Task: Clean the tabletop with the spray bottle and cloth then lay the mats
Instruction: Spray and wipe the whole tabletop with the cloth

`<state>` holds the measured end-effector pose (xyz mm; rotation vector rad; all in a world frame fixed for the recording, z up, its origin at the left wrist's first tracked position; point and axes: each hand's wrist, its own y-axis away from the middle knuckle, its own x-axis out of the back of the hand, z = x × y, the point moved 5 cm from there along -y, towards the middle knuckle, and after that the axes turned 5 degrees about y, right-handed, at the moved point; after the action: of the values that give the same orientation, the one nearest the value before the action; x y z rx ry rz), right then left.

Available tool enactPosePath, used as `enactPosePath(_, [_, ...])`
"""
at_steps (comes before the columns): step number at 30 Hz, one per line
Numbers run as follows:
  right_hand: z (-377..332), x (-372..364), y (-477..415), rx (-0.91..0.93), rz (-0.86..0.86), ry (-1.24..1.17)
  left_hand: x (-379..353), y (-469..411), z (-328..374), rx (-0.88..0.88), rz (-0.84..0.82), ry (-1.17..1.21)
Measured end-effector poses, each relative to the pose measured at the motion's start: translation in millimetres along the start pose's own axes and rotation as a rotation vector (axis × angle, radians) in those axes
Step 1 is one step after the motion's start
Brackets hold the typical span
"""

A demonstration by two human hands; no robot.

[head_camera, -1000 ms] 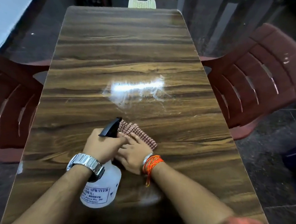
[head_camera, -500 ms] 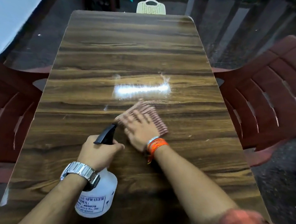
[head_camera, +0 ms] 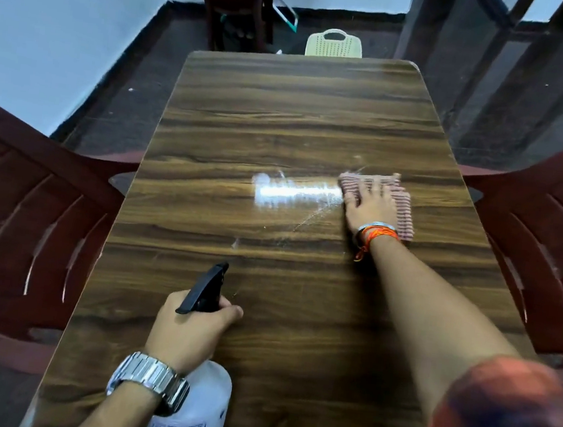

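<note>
- The left hand [head_camera: 189, 332] is closest to us. It is wrapped tight around the neck of the spray bottle [head_camera: 196, 408].
- The bottle is white with a black top [head_camera: 204, 288]. It stands near the front edge of the table [head_camera: 283, 110], and its top points away from us.
- A silver watch [head_camera: 148, 381] is on the left wrist.
- The right arm reaches out far over the table. It has an orange sleeve [head_camera: 507, 421] and orange threads [head_camera: 372, 236] on the wrist.
- The right hand [head_camera: 370, 208] lies flat and open, with its fingers spread, pressing down on the cloth [head_camera: 402, 207].
- The cloth is pink with stripes. It lies flat on the table, near the right edge, about halfway down.
- A bright wet patch [head_camera: 292, 192] shines on the wood just left of the cloth.
- A dark red chair [head_camera: 31, 223] stands on each side of the table.
- Past the far end is a pale basket [head_camera: 334, 44] on the floor.
</note>
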<state>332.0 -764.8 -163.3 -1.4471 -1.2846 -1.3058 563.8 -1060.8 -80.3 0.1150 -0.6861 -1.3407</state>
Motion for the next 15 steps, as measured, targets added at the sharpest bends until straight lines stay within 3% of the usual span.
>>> enactPosePath(5, [-155, -27, 121, 0.749, -0.095, 0.056, 6, 12, -13, 0.023, 0.015, -0.026])
enactPosePath(8, [-189, -43, 224, 1.201, -0.207, 0.119, 9, 25, -18, 0.004, 0.076, -0.031])
enactPosePath(9, [-181, -40, 233, 1.21, -0.21, 0.081, 9, 30, -21, 0.006, 0.084, -0.037])
enactPosePath(11, [-148, -24, 217, 1.031, -0.108, 0.025, 12, 41, -28, 0.026, 0.082, -0.045])
enactPosePath(15, [-30, -14, 154, 0.241, -0.035, 0.041, 27, 66, -49, 0.041, 0.076, -0.049])
